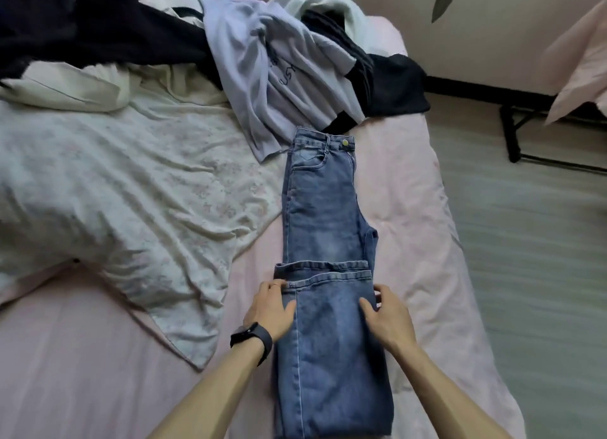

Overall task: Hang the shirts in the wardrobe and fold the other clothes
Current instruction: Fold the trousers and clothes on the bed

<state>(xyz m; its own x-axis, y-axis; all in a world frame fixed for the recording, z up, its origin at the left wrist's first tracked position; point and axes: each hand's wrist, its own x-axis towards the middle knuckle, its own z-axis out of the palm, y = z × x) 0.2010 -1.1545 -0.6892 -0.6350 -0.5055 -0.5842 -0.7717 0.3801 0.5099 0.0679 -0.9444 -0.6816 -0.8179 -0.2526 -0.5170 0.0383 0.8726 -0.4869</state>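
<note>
A person's left hand (271, 307) and right hand (384, 317) hold blue jeans (323, 208) on a pink bed (410, 208).
The jeans lie lengthwise at the centre of the frame, waistband toward the top, leg ends doubled back. Each hand pinches one side of the hems, thumb on top and fingers curled round the edge. A lilac top (262, 70) and dark clothes (82, 34) are heaped at the upper left, above a floral quilt (131, 175).

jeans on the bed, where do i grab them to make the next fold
Take the jeans at the doubled-back hem ends, one side edge per hand, coming in from left and right. They lie long and narrow, waistband far, so side pinches where the left hand and right hand sit should lift both layers evenly.
</note>
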